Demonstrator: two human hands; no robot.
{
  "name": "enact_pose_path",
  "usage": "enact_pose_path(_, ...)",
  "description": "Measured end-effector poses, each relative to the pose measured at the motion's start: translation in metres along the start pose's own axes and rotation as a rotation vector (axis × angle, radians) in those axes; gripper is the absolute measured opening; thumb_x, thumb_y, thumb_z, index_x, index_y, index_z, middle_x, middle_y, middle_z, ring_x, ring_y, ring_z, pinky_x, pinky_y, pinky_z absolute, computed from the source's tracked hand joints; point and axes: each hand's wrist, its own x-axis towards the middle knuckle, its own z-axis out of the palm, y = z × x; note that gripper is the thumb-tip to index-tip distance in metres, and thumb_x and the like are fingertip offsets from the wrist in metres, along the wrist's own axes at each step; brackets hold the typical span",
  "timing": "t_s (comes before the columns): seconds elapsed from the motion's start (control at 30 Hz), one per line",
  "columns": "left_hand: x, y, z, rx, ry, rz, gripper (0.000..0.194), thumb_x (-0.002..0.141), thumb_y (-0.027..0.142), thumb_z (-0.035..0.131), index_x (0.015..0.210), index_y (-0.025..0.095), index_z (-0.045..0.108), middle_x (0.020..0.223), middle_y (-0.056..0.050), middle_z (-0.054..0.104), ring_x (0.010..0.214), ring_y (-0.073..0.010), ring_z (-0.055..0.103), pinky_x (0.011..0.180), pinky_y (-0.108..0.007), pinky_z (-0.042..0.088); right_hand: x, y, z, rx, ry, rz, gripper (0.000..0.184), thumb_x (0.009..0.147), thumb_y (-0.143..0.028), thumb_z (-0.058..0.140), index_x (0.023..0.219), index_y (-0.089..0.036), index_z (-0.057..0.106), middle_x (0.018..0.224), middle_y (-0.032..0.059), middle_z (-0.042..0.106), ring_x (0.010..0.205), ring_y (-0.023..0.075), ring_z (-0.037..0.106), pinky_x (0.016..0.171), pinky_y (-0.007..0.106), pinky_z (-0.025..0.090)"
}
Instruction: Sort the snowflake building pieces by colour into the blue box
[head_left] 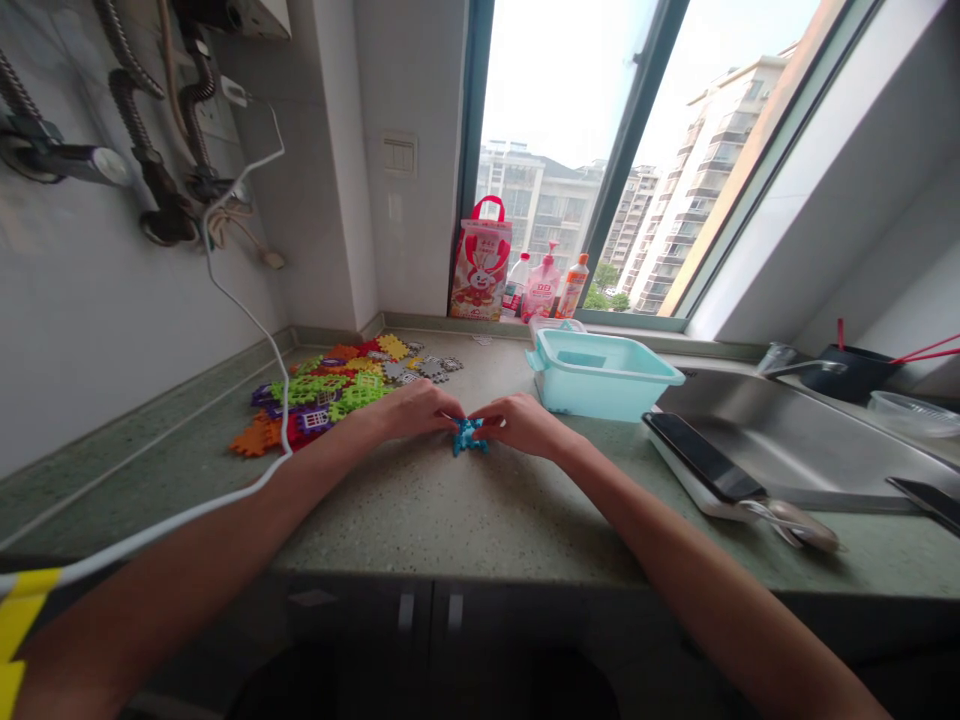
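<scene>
My left hand and my right hand meet over the speckled green countertop. Both pinch a small blue interlocking plastic piece that rests on the counter between them. Their fingers are curled closed around it. A pile of flat plastic building pieces in orange, green, red, yellow, purple and grey lies just left of my left hand.
A light blue plastic tub stands right of my hands. Beyond it are a steel sink, a white board with a dark knife-like tool, and bottles and a red bag on the sill. A white cable hangs at left.
</scene>
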Motion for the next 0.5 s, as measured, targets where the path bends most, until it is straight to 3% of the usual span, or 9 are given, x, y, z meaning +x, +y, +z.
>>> enact_pose_path(0.2, 0.003, -0.001, 0.005, 0.081, 0.025, 0.024, 0.020, 0.092, 0.034, 0.070, 0.105, 0.033, 0.085, 0.088, -0.001, 0.082, 0.074, -0.0147, 0.071, 0.069, -0.022, 0.042, 0.000, 0.001, 0.001, -0.007, -0.005, 0.001, 0.027, 0.090, -0.037, 0.078, 0.116, -0.031, 0.083, 0.089, 0.0024, 0.082, 0.080, 0.0180, 0.075, 0.074, 0.023, 0.048)
enact_pose_path(0.33, -0.001, 0.004, -0.002, 0.125, 0.035, -0.024, 0.023, 0.088, 0.033, 0.072, 0.107, 0.031, 0.084, 0.084, -0.002, 0.082, 0.074, -0.0166, 0.073, 0.071, -0.023, 0.046, -0.001, -0.001, -0.002, 0.025, -0.038, 0.021, 0.030, 0.093, -0.040, 0.075, 0.120, -0.030, 0.080, 0.092, 0.0023, 0.083, 0.085, 0.0193, 0.077, 0.078, 0.024, 0.051)
enact_pose_path(0.43, -0.005, 0.008, -0.013, 0.175, 0.137, -0.071, 0.030, 0.087, 0.036, 0.072, 0.113, 0.027, 0.082, 0.092, -0.004, 0.082, 0.081, -0.0200, 0.075, 0.082, -0.027, 0.052, -0.003, -0.001, -0.008, 0.034, -0.018, 0.028, 0.037, 0.096, -0.048, 0.070, 0.127, -0.028, 0.077, 0.097, 0.0042, 0.083, 0.084, 0.0200, 0.078, 0.082, 0.027, 0.055)
enact_pose_path(0.5, -0.007, 0.011, -0.017, 0.126, 0.256, -0.046, 0.038, 0.091, 0.042, 0.068, 0.123, 0.025, 0.078, 0.114, -0.007, 0.080, 0.095, -0.0228, 0.075, 0.095, -0.032, 0.054, -0.004, -0.004, -0.011, 0.033, 0.105, 0.003, 0.050, 0.096, -0.054, 0.069, 0.139, -0.029, 0.069, 0.118, 0.0081, 0.079, 0.093, 0.0223, 0.077, 0.091, 0.033, 0.056)
